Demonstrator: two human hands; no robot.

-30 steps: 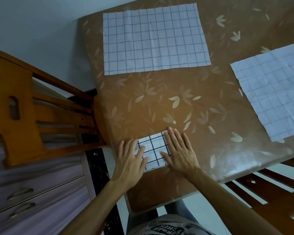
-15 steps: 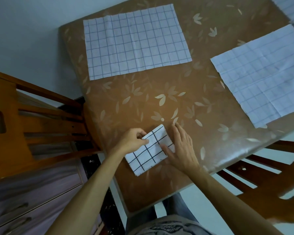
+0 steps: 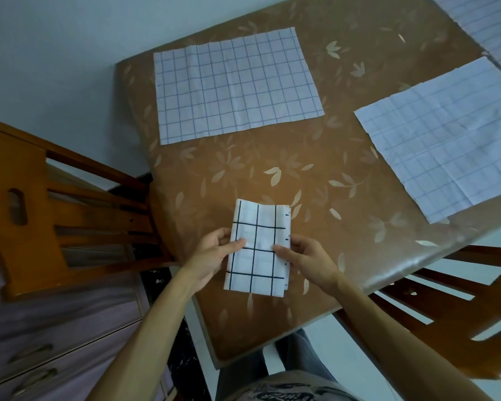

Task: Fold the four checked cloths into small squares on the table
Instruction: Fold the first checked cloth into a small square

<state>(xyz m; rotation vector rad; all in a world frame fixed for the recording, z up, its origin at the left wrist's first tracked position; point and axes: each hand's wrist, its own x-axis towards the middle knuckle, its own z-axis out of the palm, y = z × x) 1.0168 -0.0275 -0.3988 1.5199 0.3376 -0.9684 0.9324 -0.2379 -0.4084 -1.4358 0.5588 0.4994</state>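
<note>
I have the folded cloth (image 3: 257, 247) between both hands at about six o'clock on the table (image 3: 272, 169), close to the edge nearest me. It is a white, upright oblong with bold dark check lines, and the layered edges show along its three o'clock side. My left hand (image 3: 211, 256) pinches its nine o'clock edge, thumb lying on top and the other fingers curled underneath. My right hand (image 3: 305, 260) pinches the three o'clock edge the same way, thumb on the top face and fingers tucked beneath. Both grips are closed on the cloth about halfway up its length. I cannot tell whether its lower end touches the table or hangs just above it.

Three more cloths lie spread flat and unfolded. One wide cloth (image 3: 235, 85) sits at eleven to twelve o'clock, near the far corner of the table, with thin blue check lines. A second cloth (image 3: 443, 146) lies at three o'clock, its outer corner reaching the table's edge. A third cloth (image 3: 488, 27) shows at one o'clock, cut off by the edge of the view and just beside the second.

The table has a brown cover printed with pale leaves. One wooden chair (image 3: 55, 204) stands at nine o'clock against the table's side, another chair (image 3: 446, 314) at four o'clock. Drawers (image 3: 41, 342) with metal handles sit at seven o'clock, below the first chair.
</note>
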